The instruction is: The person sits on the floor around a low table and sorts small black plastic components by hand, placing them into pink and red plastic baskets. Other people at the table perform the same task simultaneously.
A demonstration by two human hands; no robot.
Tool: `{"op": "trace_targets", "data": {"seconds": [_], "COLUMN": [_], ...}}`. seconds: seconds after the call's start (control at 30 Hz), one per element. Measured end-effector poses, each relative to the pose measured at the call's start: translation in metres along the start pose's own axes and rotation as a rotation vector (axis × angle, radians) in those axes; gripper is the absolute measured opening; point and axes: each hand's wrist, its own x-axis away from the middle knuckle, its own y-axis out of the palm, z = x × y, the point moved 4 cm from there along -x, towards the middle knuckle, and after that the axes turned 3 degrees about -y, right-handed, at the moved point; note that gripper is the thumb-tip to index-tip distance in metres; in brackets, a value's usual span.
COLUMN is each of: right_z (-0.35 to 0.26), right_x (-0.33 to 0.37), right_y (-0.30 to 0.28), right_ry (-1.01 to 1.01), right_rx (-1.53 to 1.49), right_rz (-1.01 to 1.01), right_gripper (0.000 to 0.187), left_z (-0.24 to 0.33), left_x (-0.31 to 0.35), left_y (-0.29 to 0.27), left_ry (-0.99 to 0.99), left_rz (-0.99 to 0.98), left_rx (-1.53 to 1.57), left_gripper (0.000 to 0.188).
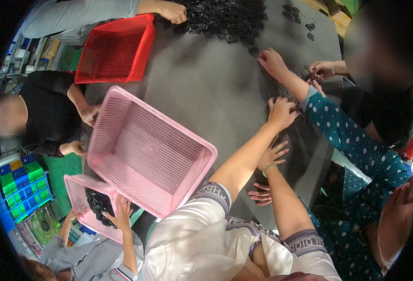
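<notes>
My left hand [281,114] reaches across the grey table with its fingers bent and apart. Its fingertips rest on the tabletop beside a scatter of small dark pieces [283,90]; nothing shows gripped in it. My right hand [272,156], with a bracelet at the wrist, lies lower down, palm down, its fingers spread and nothing in them. At the far side of the table spreads a large heap of small black plastic buckle-like pieces [225,21].
A big pink basket [155,154] stands on the left, a red basket [115,49] behind it. One person holds a smaller pink basket [73,199] with black pieces inside. A polka-dot-sleeved co-worker's hand [275,63] and another worker's hand [322,70] are close at right.
</notes>
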Motion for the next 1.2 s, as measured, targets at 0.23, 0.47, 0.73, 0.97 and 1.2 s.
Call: {"op": "trace_targets", "data": {"seconds": [0.23,0.47,0.73,0.97,1.2], "right_z": [0.003,0.023,-0.001,0.005,-0.020], "right_x": [-0.007,-0.037,0.010,-0.019,0.008], "right_y": [0.006,0.050,-0.002,0.025,0.002], "right_ry": [-0.023,0.036,-0.004,0.007,0.080], "right_rx": [0.033,0.273,0.123,0.092,0.032], "right_rz": [0.019,0.341,0.092,0.149,0.387], "right_gripper": [0.111,0.082,0.093,0.131,0.115], "left_z": [-0.004,0.000,0.008,-0.015,0.015], "left_x": [0.021,0.004,0.017,0.035,0.117], "left_y": [-0.023,0.048,-0.002,0.001,-0.029], "left_ry": [-0.002,-0.039,-0.080,-0.018,-0.152], "left_rz": [0.321,0.097,0.393,0.226,0.277], "left_rx": [-0.182,-0.255,0.100,0.241,-0.060], "left_gripper": [0.026,0.035,0.031,0.029,0.028]}}
